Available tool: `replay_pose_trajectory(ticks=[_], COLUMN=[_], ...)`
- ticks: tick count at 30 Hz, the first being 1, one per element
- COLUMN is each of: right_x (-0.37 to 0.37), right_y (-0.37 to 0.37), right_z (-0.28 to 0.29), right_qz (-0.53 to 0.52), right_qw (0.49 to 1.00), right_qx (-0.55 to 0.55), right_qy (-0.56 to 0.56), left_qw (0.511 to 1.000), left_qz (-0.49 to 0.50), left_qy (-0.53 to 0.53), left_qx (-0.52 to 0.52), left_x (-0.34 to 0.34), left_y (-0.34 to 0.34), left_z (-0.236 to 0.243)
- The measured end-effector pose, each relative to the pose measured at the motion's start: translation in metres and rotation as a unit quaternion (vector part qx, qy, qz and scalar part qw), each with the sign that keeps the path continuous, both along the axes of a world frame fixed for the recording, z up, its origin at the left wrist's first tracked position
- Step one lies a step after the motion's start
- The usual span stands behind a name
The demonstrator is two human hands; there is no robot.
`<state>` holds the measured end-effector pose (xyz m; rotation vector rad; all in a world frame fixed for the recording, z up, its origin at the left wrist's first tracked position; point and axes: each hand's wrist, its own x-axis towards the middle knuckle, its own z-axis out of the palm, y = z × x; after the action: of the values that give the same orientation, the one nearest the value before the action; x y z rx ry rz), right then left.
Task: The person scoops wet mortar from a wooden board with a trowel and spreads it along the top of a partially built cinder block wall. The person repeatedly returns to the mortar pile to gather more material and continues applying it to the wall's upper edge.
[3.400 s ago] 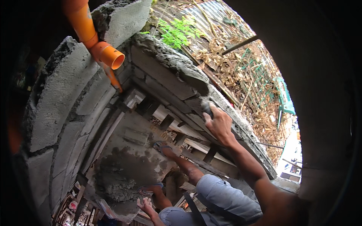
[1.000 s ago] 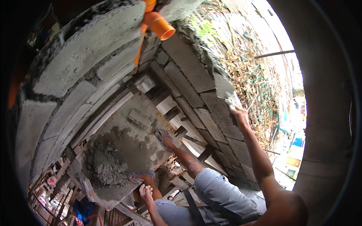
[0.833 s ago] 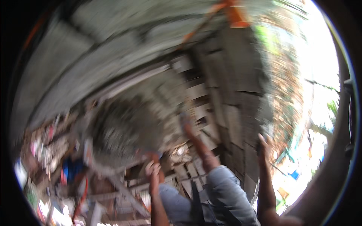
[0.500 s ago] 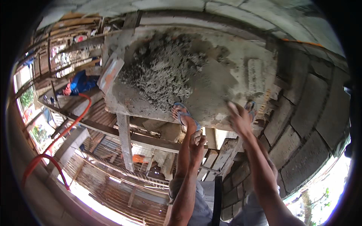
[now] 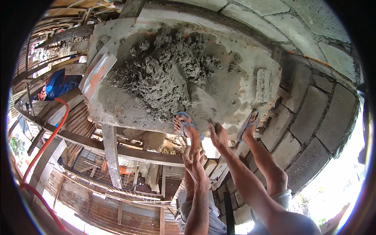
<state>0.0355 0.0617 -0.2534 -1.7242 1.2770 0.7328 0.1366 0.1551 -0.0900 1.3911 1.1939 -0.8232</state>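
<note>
My right hand [image 5: 219, 135] is closed round the handle of a trowel, whose motion-blurred blade [image 5: 206, 102] reaches the lower right edge of a heap of wet grey mortar [image 5: 164, 74]. The heap spreads over a flat, mortar-stained board [image 5: 129, 122]. In front of my left shin is my left hand [image 5: 196, 162], its fingers loosely bent and apart, with nothing seen in them. Both my feet, in blue flip-flops [image 5: 188, 120], rest at the board's near edge.
A mortar-crusted slab [image 5: 263, 86] lies at the board's right, a smeared flat piece [image 5: 97, 74] at its left. A block wall [image 5: 307, 103] curves round the right and far sides. Timber beams [image 5: 150, 152], a red hose [image 5: 49, 139] and rusty corrugated sheets [image 5: 94, 197] lie left and below.
My right hand has swung left from beside my right foot, bringing the trowel to the mortar. The view has shifted, and the board now sits farther left.
</note>
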Motion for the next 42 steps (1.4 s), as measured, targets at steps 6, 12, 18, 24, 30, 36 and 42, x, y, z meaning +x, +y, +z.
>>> replay_pose_trajectory(ticks=[6,12,18,24,30,36,42], right_x=[0.058,0.002,0.016,0.054,0.036,-0.042,-0.217], right_y=[0.015,0.054,0.051,0.019,-0.045,-0.090,-0.181], right_z=[-0.044,-0.069,-0.074,-0.101,-0.024,0.100,0.308], right_qz=[-0.042,-0.116,-0.163,-0.260,-0.129,-0.156,-0.337], right_qw=[0.962,0.989,0.968,0.933,0.908,0.896,0.876], right_qx=[-0.241,-0.071,0.027,0.205,0.291,0.275,0.176], right_qy=[-0.124,-0.061,-0.188,-0.141,-0.273,-0.312,-0.296], left_qw=[0.999,1.000,0.999,1.000,0.995,0.996,0.966], left_qz=[0.005,0.013,0.022,-0.018,-0.080,-0.068,-0.253], left_qy=[-0.007,0.018,-0.003,-0.015,-0.035,-0.020,-0.015], left_qx=[-0.041,-0.013,-0.027,-0.014,0.052,0.053,0.052], left_x=[0.002,0.005,0.013,-0.001,-0.019,-0.042,-0.041], left_y=[0.009,0.002,-0.005,-0.005,-0.004,0.002,-0.010], left_z=[-0.009,-0.006,-0.005,-0.008,-0.018,-0.038,-0.040])
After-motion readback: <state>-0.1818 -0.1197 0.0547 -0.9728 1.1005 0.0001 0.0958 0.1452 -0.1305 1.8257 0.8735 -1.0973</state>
